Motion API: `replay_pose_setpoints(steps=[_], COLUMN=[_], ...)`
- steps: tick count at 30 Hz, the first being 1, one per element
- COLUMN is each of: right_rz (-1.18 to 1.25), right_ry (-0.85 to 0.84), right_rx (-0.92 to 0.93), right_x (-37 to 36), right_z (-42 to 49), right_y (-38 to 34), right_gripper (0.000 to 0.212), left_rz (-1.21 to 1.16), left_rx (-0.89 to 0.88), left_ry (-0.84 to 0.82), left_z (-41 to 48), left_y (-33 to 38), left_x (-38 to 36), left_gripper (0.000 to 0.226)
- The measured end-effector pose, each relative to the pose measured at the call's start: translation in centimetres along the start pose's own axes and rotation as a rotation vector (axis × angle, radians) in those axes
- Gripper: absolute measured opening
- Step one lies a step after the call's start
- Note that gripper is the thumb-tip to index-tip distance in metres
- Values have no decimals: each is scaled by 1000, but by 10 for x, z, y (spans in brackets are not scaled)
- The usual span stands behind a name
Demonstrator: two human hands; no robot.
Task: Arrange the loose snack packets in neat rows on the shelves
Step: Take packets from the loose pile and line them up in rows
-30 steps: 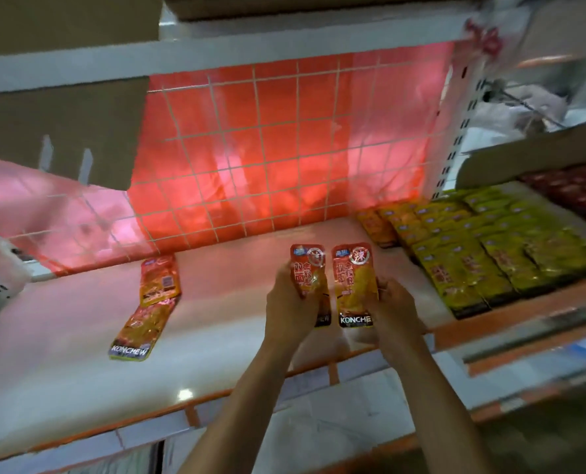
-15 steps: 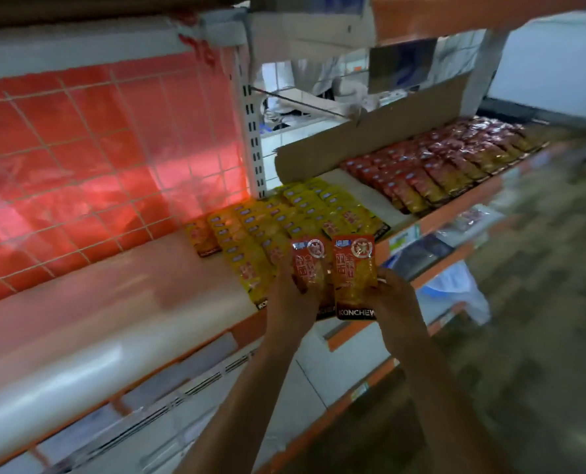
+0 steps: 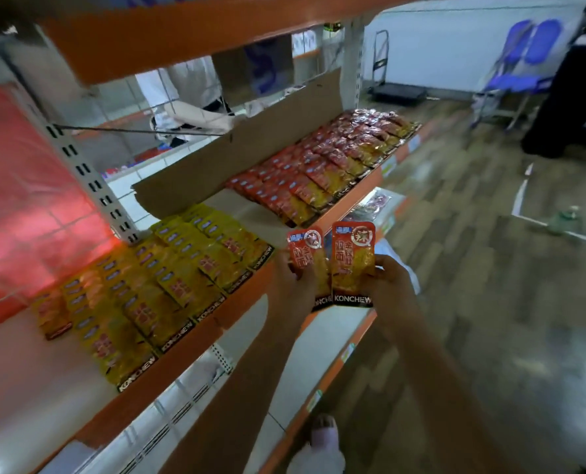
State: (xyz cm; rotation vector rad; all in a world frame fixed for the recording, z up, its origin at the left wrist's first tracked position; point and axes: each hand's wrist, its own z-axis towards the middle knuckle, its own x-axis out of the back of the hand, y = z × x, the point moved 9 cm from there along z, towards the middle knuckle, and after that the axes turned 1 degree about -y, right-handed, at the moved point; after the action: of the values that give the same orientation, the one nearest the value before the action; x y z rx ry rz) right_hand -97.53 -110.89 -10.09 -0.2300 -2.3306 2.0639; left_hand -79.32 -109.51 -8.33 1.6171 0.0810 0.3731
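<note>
While I've got both hands up just off the orange shelf edge (image 3: 216, 331), each one is holding a packet. The left hand (image 3: 293, 285) has its fingers curled round the left packet (image 3: 305, 254), and the right hand (image 3: 389, 282) pinches the right packet (image 3: 353, 261) by its right side. Both packets are red and yellow, upright, facing me, KONCHEW along the bottom. They sit side by side between the hands, inner edges touching or slightly overlapped, I honestly can't tell which.

Left of the left hand, yellow packets (image 3: 168, 289) lie on the shelf in overlapping rows. Beyond the hands, further along the same shelf, red packets (image 3: 322, 165) are lined up the same way, with a cardboard strip (image 3: 236, 159) standing on edge behind them. Right of the right hand it's just wood-look floor (image 3: 490, 302).
</note>
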Motion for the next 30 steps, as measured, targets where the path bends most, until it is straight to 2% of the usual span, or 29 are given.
replay_pose_setpoints(steps=[4, 8, 13, 19, 25, 28, 30], right_rz=[3, -9, -44, -75, -12, -72, -119], right_ry=[27, 52, 43, 43, -67, -149, -212], right_rx=[-15, 3, 15, 46, 49, 74, 114], right_x=[22, 37, 53, 68, 45, 29, 17], right_z=[47, 107, 190, 271, 337, 365, 381], right_y=[-7, -24, -48, -65, -67, -72, -79], right_gripper=[31, 26, 31, 21, 11, 15, 10], left_rz=[28, 99, 128, 211, 294, 310, 316], left_rx=[37, -8, -49, -95, -89, -65, -49], left_ry=[16, 40, 35, 42, 138, 240, 316], left_z=[41, 94, 165, 230, 279, 294, 299], left_y=[5, 27, 56, 71, 71, 71, 71], left_x=[-40, -80, -132, -170, -172, -166, -160], left_gripper=[24, 28, 21, 26, 32, 38, 40])
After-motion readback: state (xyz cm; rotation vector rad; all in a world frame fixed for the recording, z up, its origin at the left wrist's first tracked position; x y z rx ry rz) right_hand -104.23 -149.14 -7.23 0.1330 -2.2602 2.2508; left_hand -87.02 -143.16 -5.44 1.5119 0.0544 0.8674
